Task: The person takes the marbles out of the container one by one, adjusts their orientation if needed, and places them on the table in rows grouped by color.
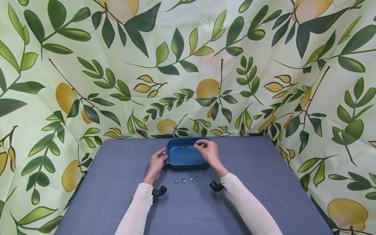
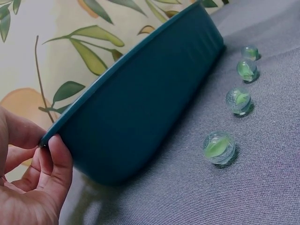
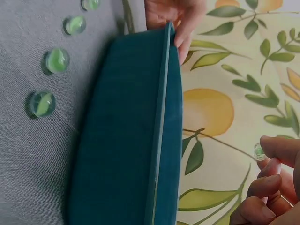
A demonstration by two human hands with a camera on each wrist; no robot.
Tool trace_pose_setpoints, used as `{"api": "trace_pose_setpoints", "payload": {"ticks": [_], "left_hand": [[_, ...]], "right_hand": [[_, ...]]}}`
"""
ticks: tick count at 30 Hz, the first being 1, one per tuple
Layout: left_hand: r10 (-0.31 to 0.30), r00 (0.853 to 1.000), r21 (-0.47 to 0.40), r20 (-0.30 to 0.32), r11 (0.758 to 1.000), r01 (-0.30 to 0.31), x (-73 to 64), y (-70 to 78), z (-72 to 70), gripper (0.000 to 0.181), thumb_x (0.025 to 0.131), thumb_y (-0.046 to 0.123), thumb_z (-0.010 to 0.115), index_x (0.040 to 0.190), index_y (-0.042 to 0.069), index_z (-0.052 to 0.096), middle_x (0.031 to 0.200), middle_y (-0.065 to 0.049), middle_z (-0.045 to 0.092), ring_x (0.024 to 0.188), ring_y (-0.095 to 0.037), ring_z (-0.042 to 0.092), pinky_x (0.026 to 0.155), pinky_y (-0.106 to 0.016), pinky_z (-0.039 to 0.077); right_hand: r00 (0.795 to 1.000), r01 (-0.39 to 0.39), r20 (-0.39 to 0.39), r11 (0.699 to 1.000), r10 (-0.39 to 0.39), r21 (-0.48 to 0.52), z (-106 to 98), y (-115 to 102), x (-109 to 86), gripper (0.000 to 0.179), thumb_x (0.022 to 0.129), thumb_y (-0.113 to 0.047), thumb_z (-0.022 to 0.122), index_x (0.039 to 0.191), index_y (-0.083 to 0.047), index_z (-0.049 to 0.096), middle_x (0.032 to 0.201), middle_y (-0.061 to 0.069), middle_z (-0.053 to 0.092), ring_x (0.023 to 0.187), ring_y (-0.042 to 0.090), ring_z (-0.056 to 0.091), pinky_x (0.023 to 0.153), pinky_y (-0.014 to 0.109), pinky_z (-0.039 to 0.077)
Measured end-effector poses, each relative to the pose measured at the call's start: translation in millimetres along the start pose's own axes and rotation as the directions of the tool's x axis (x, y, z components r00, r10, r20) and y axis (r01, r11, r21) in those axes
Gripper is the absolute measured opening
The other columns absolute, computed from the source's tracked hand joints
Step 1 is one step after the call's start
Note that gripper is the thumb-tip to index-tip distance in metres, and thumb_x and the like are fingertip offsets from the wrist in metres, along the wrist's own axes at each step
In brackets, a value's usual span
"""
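A blue rectangular tub [image 1: 188, 165] stands near the back of the table. My left hand [image 1: 157, 163] pinches its left rim between thumb and fingers; the left wrist view shows the tub's side wall [image 2: 136, 93] up close. Above the tub's right part, my right hand [image 1: 209, 151] holds a clear marble with a green tint [image 3: 259, 152] at its fingertips. Inside the tub, several small marbles [image 1: 182, 147], one blue and others brownish, sit in a row toward the back. In front of it lies a row of several clear marbles with green swirls [image 1: 183, 180].
A grey-blue cloth [image 1: 97, 195] covers the table. Behind and at the sides hangs a leaf-and-fruit patterned fabric [image 1: 182, 107]. Black wrist cameras [image 1: 159, 191] sit at both cuffs, just to either side of the green marble row.
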State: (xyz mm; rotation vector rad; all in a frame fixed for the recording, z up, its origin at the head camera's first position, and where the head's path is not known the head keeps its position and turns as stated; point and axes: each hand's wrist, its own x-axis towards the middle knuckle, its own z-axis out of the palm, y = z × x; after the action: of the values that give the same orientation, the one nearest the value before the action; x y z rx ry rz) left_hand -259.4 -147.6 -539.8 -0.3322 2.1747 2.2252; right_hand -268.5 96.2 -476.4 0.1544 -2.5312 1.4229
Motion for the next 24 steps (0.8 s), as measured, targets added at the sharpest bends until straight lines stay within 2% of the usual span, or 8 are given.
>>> {"api": "trace_pose_setpoints", "payload": {"ticks": [6, 18, 24], "left_hand": [[0.002, 1.000, -0.007, 0.010, 1.000, -0.002, 0.0, -0.9, 0.0, 0.048, 0.095, 0.001, 0.054, 0.142, 0.003, 0.049, 0.124, -0.018, 0.048, 0.088, -0.019, 0.052, 0.064, -0.019, 0.049], [-0.003, 1.000, -0.005, 0.003, 1.000, 0.003, 0.2, 0.5, -0.1, 0.048, 0.095, 0.002, 0.054, 0.142, 0.005, 0.050, 0.121, -0.014, 0.049, 0.086, -0.016, 0.052, 0.065, -0.020, 0.050], [-0.006, 1.000, -0.014, 0.009, 1.000, 0.006, 0.8, 0.5, 0.0, 0.048, 0.095, 0.002, 0.054, 0.142, 0.005, 0.050, 0.122, -0.014, 0.049, 0.087, -0.017, 0.052, 0.066, -0.020, 0.050]], "right_hand": [[1.000, 0.024, -0.005, 1.000, -0.024, 0.011, -8, 0, -16.0, 0.013, 0.085, -0.024, 0.076, 0.094, -0.015, 0.076, 0.063, 0.000, 0.055, 0.051, 0.015, 0.044, 0.053, 0.026, 0.035], [0.999, 0.039, 0.021, 0.999, -0.039, 0.008, -23, 13, -50.4, 0.013, 0.085, -0.022, 0.077, 0.093, -0.013, 0.076, 0.064, 0.000, 0.057, 0.051, 0.010, 0.044, 0.052, 0.023, 0.036], [0.999, 0.011, 0.048, 1.000, -0.010, -0.015, -25, 23, -66.3, 0.012, 0.084, -0.022, 0.078, 0.092, -0.014, 0.076, 0.062, -0.002, 0.057, 0.050, 0.007, 0.044, 0.052, 0.021, 0.038]]}}
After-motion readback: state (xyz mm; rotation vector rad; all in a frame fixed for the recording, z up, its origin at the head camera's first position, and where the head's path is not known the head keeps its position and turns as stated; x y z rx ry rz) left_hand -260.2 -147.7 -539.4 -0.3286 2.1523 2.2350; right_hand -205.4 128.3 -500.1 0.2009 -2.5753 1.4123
